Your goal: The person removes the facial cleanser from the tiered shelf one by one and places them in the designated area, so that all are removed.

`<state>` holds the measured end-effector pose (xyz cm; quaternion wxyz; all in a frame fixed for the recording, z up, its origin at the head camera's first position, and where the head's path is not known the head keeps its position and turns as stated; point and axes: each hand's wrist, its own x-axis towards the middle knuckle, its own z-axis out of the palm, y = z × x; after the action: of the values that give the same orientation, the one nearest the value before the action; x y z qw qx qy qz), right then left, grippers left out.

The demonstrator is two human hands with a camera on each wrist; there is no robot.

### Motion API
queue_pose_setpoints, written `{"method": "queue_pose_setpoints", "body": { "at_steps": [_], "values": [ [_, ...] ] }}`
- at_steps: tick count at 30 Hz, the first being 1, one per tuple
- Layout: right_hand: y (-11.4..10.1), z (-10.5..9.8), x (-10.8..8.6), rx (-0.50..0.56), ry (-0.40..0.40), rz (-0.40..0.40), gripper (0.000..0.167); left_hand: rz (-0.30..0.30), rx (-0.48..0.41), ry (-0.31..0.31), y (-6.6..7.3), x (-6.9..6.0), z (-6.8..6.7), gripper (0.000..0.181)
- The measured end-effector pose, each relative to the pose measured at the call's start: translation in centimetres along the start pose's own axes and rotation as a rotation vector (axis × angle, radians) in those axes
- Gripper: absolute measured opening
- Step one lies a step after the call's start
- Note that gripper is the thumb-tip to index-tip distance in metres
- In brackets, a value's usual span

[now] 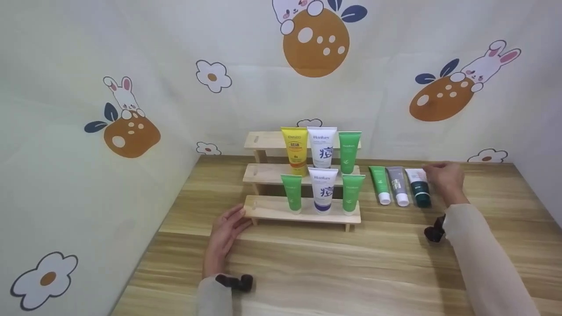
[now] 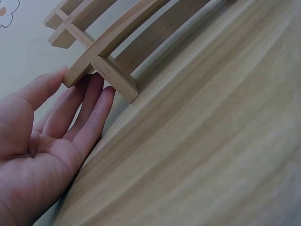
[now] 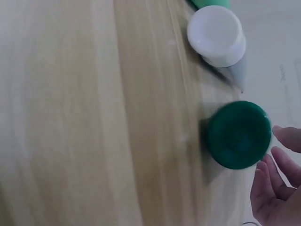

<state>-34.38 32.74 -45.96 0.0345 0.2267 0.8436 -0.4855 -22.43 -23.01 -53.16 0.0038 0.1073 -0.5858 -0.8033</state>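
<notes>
My left hand [image 1: 226, 232] grips the left end of the lowest board of a three-step wooden display stand [image 1: 268, 208]. In the left wrist view the thumb touches the board's end and the fingers reach beneath it. My right hand [image 1: 448, 180], fingers curled, pinches the upper right corner of a white squeeze tube with a dark green cap [image 1: 419, 186]. That tube lies on the table beside a grey tube [image 1: 398, 186] and a green tube [image 1: 380, 184]. In the right wrist view its green cap [image 3: 239, 135] hides the fingers' contact.
On the lowest step stand a green tube [image 1: 293, 193], a white tube [image 1: 323, 191] and another green tube [image 1: 352, 193]. A yellow tube [image 1: 295, 151], a white tube [image 1: 322, 147] and a green tube [image 1: 349, 151] stand on the middle step. A patterned curtain [image 1: 254, 101] hangs behind.
</notes>
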Motion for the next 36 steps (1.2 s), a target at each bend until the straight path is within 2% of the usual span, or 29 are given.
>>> {"method": "queue_pose_setpoints", "body": {
  "at_steps": [5, 12, 20, 28, 36],
  "values": [
    [-1.8, -0.4, -1.0, 0.077, -0.025, -0.041, 0.063, -0.002, 0.006, 0.000, 0.1, -0.1, 0.1, 0.048],
    [-5.0, -0.3, -3.6, 0.161, -0.104, -0.191, 0.072, 0.003, -0.013, 0.005, -0.2, 0.0, -0.1, 0.045],
    [-8.4, -0.1, -6.9, 0.290, -0.193, -0.361, 0.067, -0.003, -0.029, -0.008, -0.2, 0.1, -0.1, 0.046],
    [-11.0, 1.2, -9.7, 0.236, -0.233, -0.461, 0.068, -0.003, -0.013, -0.028, -0.1, 0.1, -0.2, 0.047],
    [-12.4, 3.1, -10.9, 0.237, -0.274, -0.505, 0.065, -0.009, 0.006, -0.026, -0.1, 0.1, -0.3, 0.048]
  ]
}}
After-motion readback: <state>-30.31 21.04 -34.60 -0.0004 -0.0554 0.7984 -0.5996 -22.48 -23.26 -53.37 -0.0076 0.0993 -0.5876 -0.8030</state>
